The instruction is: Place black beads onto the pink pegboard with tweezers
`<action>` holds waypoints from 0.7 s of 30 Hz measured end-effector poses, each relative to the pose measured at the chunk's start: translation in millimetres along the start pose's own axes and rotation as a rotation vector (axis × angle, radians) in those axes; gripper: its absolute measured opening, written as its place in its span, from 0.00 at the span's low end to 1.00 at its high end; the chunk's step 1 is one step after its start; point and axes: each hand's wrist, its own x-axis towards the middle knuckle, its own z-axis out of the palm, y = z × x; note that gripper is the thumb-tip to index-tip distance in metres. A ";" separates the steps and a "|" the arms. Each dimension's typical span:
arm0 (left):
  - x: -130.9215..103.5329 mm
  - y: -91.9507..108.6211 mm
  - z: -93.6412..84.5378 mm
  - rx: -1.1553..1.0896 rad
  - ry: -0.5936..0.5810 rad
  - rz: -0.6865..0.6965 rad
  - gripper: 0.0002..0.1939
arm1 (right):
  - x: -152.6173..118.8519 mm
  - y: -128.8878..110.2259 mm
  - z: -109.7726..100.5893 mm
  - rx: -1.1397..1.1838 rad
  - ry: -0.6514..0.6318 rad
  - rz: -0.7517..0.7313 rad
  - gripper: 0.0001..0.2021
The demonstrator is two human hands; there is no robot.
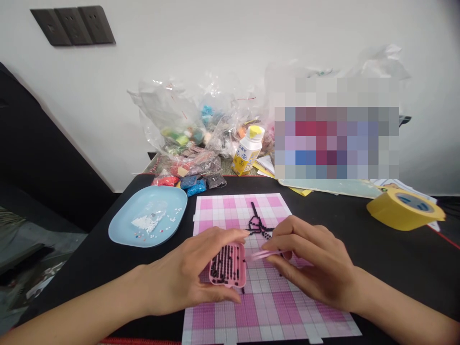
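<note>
My left hand (196, 268) is closed round a small pink bead tray (243, 268), its thumb along the near side and a finger along the far side. Rows of black beads (224, 263) lie in the grooves of the tray. Just to the right, my right hand (311, 258) pinches pink tweezers (260, 255), whose tips point left at the tray and look blurred. Beneath both hands lies a pink and white checked pegboard (215, 311). On its far part stands a black bead outline (256, 223), partly hidden by my right hand.
A blue plate (122, 235) with white beads sits at the left. Behind are plastic bags (172, 105), small bead packets (197, 187) and a white and yellow bottle (247, 151). A yellow tape roll (398, 215) lies at the right. A pixelated patch hides the back right.
</note>
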 end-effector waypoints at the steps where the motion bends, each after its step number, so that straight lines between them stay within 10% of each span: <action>1: -0.3 -0.7 0.7 0.003 0.024 -0.012 0.37 | 0.1 0.3 0.5 -0.005 0.020 0.021 0.03; 9: 0.1 -3.6 4.2 0.061 0.275 -0.150 0.33 | 3.2 0.6 0.0 -0.024 0.096 0.062 0.03; 21: -2.0 -3.4 4.1 0.015 0.100 -0.087 0.36 | 3.8 -1.1 -2.6 0.008 0.017 0.005 0.04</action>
